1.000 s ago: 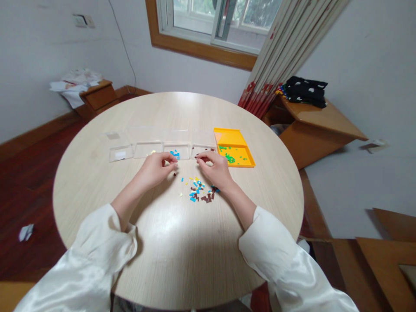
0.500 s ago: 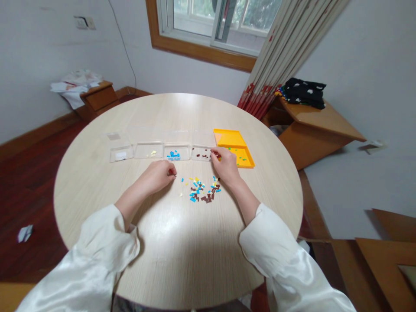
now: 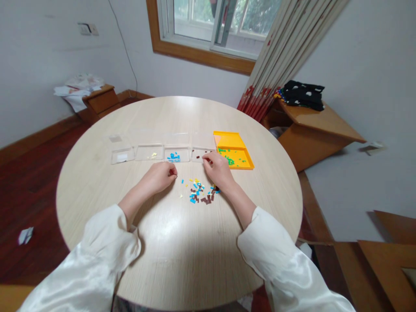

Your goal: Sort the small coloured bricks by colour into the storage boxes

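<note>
My left hand (image 3: 162, 175) rests at the table in front of the clear box (image 3: 177, 160) of blue bricks, its fingertips pinched together. Whatever lies in that pinch is too small to make out. My right hand (image 3: 219, 169) is over the front of the clear box (image 3: 192, 158) that holds brown bricks, fingers closed, their contents hidden. Between my hands and closer to me is a loose heap of small brown, blue, yellow and cream bricks (image 3: 208, 200). Blue bricks (image 3: 173, 157) lie in the middle box.
An open yellow case (image 3: 251, 164) with green bricks (image 3: 230, 160) stands right of the clear boxes. To the left are a clear box with cream bricks (image 3: 154, 154) and a smaller box (image 3: 112, 161) with a white piece. All sit on a round table (image 3: 182, 255).
My right hand has moved left and slightly towards me, uncovering green bricks in the yellow case. My left hand stays nearly where it was, still pinched.
</note>
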`<state>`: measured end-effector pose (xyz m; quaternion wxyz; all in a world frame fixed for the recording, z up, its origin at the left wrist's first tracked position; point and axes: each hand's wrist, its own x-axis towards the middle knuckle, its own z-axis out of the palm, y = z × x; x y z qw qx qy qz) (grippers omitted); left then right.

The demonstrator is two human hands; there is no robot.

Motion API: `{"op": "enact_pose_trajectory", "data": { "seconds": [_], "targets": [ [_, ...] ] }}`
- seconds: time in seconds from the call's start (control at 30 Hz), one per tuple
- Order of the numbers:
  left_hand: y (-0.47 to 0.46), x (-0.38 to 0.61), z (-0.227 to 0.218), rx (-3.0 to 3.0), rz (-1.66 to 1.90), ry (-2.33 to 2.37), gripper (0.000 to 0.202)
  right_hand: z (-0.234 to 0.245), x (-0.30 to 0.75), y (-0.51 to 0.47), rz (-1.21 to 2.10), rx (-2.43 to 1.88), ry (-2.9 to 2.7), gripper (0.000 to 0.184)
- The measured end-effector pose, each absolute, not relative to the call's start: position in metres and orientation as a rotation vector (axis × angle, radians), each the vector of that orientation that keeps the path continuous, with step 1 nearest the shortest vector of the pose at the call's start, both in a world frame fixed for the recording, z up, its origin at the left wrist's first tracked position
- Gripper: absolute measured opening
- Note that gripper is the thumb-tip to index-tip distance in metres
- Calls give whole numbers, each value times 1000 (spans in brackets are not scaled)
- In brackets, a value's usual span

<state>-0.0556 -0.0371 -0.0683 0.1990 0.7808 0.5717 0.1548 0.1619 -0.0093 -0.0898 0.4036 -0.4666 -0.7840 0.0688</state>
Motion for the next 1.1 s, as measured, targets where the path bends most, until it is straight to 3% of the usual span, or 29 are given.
{"op": "enact_pose_trajectory", "data": {
  "seconds": [0.57, 1.1],
  "targets": [
    [-40, -49, -61, 1987, 746, 1576, 11, -87, 153, -19, 231, -1114, -2020, 18],
    [-39, -38, -68, 1499, 949, 1214, 6, -81, 132, -39, 472, -836, -2091, 10]
  ]
}}
